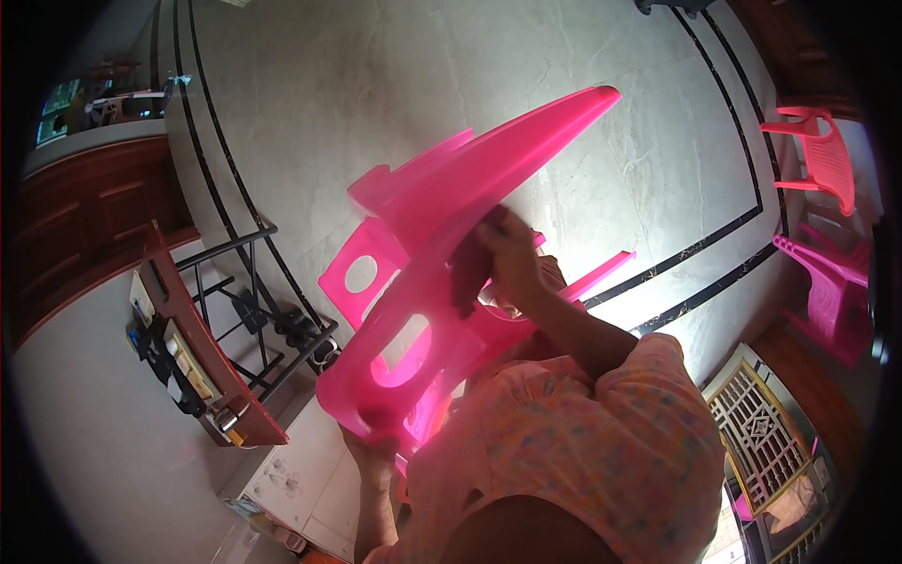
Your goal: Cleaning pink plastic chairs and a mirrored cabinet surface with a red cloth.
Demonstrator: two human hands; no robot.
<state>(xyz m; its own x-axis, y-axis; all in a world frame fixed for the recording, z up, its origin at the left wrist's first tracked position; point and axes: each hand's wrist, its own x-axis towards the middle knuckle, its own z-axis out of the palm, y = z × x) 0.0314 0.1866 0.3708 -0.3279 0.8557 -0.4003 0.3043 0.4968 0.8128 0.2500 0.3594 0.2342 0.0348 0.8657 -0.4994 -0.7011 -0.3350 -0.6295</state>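
Before me is a pink plastic chair point(430, 211), tilted, with one long tapering part pointing to the upper right. Round and oval openings pierce its panels. My left hand point(372, 445) grips the chair's rounded lower end, its fingers partly hidden by the pink plastic. In my right hand point(513, 254) is a bunched dark red cloth point(471, 275). That cloth lies against the chair's surface near the middle, beside the base of the long part. My lap is mostly covered by the chair.
At left stands a brown-topped table point(194, 359) with a black metal frame point(239, 310) and several small items. A white cabinet point(303, 486) stands below it. Right of me are a coral-pink armchair point(824, 158) and a magenta plastic chair point(831, 296). Marble-patterned tiles point(423, 77) cover the floor.
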